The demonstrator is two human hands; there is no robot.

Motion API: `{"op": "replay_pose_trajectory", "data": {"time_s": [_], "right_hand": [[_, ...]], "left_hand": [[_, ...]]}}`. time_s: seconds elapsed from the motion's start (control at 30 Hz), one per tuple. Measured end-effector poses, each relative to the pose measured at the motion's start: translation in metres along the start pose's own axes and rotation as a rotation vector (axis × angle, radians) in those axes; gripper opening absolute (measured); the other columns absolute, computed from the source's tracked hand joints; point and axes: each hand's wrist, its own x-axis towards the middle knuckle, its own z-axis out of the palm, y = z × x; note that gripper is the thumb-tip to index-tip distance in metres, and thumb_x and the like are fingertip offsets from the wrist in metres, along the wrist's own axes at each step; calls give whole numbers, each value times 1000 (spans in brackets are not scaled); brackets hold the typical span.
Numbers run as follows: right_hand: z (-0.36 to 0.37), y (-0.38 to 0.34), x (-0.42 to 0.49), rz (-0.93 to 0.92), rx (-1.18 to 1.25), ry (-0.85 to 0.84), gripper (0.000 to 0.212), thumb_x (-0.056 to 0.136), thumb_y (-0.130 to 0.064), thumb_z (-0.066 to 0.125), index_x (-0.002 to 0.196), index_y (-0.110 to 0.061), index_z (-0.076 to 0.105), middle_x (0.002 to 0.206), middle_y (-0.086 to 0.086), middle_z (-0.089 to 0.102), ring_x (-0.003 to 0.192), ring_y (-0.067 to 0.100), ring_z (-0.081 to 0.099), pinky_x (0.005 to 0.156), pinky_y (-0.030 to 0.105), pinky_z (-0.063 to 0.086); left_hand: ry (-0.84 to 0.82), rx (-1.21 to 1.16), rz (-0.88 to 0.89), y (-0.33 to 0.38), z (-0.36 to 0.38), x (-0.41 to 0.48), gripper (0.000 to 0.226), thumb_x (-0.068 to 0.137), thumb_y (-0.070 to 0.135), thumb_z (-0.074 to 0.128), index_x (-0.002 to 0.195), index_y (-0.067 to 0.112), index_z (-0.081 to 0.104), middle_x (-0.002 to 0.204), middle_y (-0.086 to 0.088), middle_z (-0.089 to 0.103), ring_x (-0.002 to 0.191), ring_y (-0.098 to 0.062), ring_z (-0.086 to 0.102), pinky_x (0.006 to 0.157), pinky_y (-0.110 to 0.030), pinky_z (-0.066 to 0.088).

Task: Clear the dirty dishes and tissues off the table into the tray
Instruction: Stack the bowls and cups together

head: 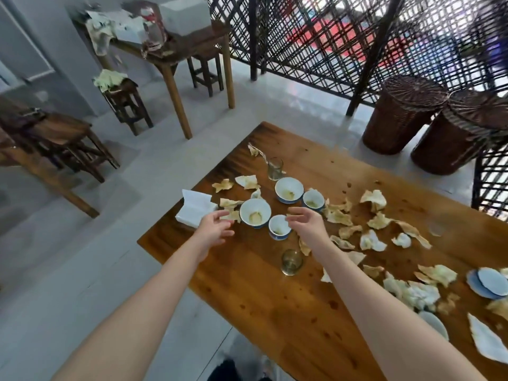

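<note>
left grip (217, 229) and right grip (305, 220) held loosely spread, empty, flanking near bowls (255, 214) | likely positioned for gathering them | tissues (339, 217) seen scattered across desk (275, 312)

No text, label, brand or number can be read anywhere (the white box (184, 15) on the far table and the tissue pack (195, 207) at the edge of the bench (275, 312) show plain faces; the red shapes (316, 31) behind the lattice are blurred).
</note>
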Motion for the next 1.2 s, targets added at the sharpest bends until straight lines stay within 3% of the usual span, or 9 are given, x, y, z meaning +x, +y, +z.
{"op": "replay_pose_trajectory", "data": {"time_s": [0.1, 0.3, 0.37, 0.47, 0.6, 0.67, 0.97, 1.1, 1.2], "right_hand": [[12, -2, 17, 34, -10, 19, 31, 84, -7, 64, 109, -26, 63, 88, -14, 68, 91, 6, 63, 71, 21, 49], [20, -5, 55, 139, 43, 121, 35, 86, -3, 62, 115, -23, 60, 100, -6, 65, 90, 7, 61, 58, 13, 45], [20, -5, 66, 186, 82, 193, 37, 86, -1, 61, 117, -21, 59, 105, -3, 64, 94, 10, 61, 55, 12, 43], [23, -3, 79, 245, 111, 274, 40, 87, 0, 60, 122, -19, 57, 111, 0, 61, 101, 15, 58, 61, 15, 42], [28, 1, 96, 312, 132, 355, 46, 88, -1, 59, 131, -17, 52, 123, 5, 58, 110, 18, 55, 81, 26, 47], [32, 4, 105, 349, 157, 392, 50, 88, -1, 59, 135, -15, 49, 128, 6, 56, 113, 19, 54, 83, 27, 46], [49, 8, 132, 353, 265, 435, 61, 86, 1, 61, 142, -16, 42, 140, 3, 49, 110, 3, 45, 80, 16, 43], [53, 7, 136, 333, 312, 454, 68, 84, 4, 63, 145, -13, 37, 144, 3, 46, 122, 8, 46, 90, 23, 42], [55, 6, 131, 307, 304, 456, 67, 83, 3, 64, 143, -12, 40, 142, 2, 49, 114, 1, 46, 82, 13, 44]], "left_hand": [[-41, 5, 3, 7, -3, 27, 34, 98, 17, 53, 132, 21, 50, 122, 0, 60, 99, -15, 64, 90, -34, 51], [-179, 42, 28, 28, -2, 96, 34, 98, 15, 54, 131, 20, 51, 124, 0, 59, 104, -15, 62, 77, -22, 51], [-235, 99, 36, 39, 6, 120, 36, 98, 13, 54, 133, 20, 50, 125, 0, 58, 108, -15, 58, 83, -25, 47], [-337, 156, 24, 55, 21, 153, 39, 96, 10, 54, 134, 20, 50, 127, 0, 56, 112, -18, 52, 90, -32, 42], [-463, 249, 39, 71, 45, 187, 40, 95, 11, 54, 134, 22, 51, 132, -1, 56, 110, -15, 53, 81, -25, 48], [-514, 292, 29, 76, 58, 203, 44, 95, 11, 55, 138, 21, 48, 137, -2, 54, 114, -15, 53, 87, -29, 50], [-644, 310, -8, 85, 85, 239, 61, 93, 12, 61, 149, 19, 35, 149, -5, 40, 133, -22, 42, 91, -33, 43], [-669, 281, -11, 82, 86, 242, 64, 91, 11, 63, 148, 19, 35, 150, -3, 40, 131, -21, 42, 89, -31, 41], [-679, 257, -3, 80, 81, 240, 66, 90, 10, 65, 148, 23, 36, 150, -1, 40, 132, -21, 42, 92, -31, 41]]}}
